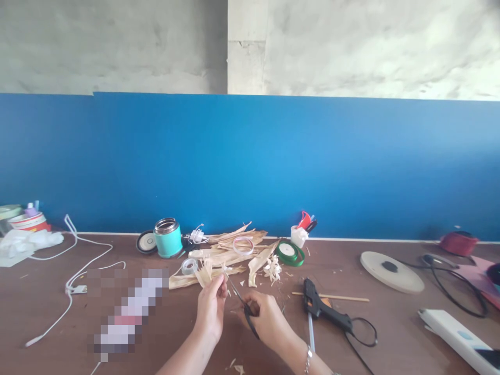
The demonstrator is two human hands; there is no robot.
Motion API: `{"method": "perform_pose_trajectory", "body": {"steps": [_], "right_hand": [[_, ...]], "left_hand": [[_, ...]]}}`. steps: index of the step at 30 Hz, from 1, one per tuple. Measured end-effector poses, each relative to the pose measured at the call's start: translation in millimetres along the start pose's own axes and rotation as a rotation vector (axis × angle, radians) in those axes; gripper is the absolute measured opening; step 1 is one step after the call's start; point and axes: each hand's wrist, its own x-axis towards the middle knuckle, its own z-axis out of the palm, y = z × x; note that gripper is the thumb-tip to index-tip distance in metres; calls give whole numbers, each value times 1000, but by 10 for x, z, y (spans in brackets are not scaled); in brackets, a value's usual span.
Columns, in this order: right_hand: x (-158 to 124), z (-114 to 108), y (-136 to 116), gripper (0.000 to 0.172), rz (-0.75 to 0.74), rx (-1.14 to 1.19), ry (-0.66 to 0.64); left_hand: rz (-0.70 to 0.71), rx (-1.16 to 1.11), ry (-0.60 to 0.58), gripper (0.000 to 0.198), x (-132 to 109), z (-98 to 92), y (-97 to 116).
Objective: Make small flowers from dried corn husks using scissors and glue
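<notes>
My left hand (211, 307) is closed in a pinch on a fringed strip of dried corn husk (204, 273), held just above the brown table (390, 333). Beside it, my right hand (265, 319) is wrapped round the black handles of a pair of scissors (240, 299). The blades point up and left toward the husk by my left fingertips. A pile of loose husk strips (230, 250) lies right behind both hands, with a small white husk flower (272, 269) at its right end.
A black glue gun (322, 307) with its cord lies right of my hands, a thin wooden stick (336, 297) behind it. Teal cup (167, 238), green ribbon roll (289, 252), tape rolls, white round disc (391, 271), white cables (78, 260) and a blurred patch lie around.
</notes>
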Motion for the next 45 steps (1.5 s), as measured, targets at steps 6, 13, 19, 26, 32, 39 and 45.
{"method": "perform_pose_trajectory", "body": {"steps": [6, 13, 19, 26, 32, 39, 45], "right_hand": [[-10, 13, 10, 6, -28, 14, -2], [2, 8, 7, 6, -26, -4, 8], [8, 0, 35, 6, -44, -35, 7], [-2, -46, 4, 9, -42, -86, 10], [-9, -65, -16, 11, -42, -94, 5], [-2, -44, 24, 10, -45, -99, 9], [4, -79, 20, 9, -62, -102, 1]], "left_hand": [[35, 6, -5, 20, -10, 14, 14], [58, 61, -45, 21, 21, -36, -31], [74, 98, -39, 25, 6, -21, -13], [98, 154, -67, 30, -40, 16, 28], [104, 152, -68, 33, -44, 18, 25], [89, 123, -58, 28, 0, -13, -2], [94, 154, -65, 29, -13, -7, 12]]}}
